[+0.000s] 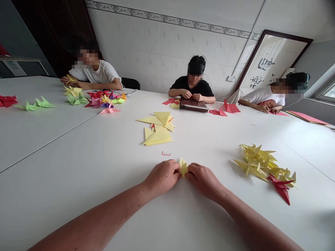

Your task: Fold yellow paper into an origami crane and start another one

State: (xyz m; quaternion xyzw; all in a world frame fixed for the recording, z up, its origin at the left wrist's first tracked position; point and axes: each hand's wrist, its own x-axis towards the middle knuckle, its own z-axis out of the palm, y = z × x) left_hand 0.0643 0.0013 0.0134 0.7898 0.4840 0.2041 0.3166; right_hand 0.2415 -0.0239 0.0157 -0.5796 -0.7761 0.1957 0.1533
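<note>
A small piece of folded yellow origami paper (183,168) stands pinched between my two hands just above the white table (125,216). My left hand (162,176) grips its left edge with thumb and fingers closed. On the opposite edge my right hand (202,178) is closed in the same way. Two points of the paper stick up between the fingertips; its lower part is partly covered by them. Beyond my hands lies a pile of folded yellow paper pieces (158,136), with bits of red among them. A small red mark (165,153) shows between that pile and my left hand.
Right of me lie several yellow paper cranes (258,160) and a red one (281,188). Colourful cranes (104,101) and green ones (36,104) sit at the left. Three people sit across the table; the middle one works at a dark box (193,104) beside red paper (231,107).
</note>
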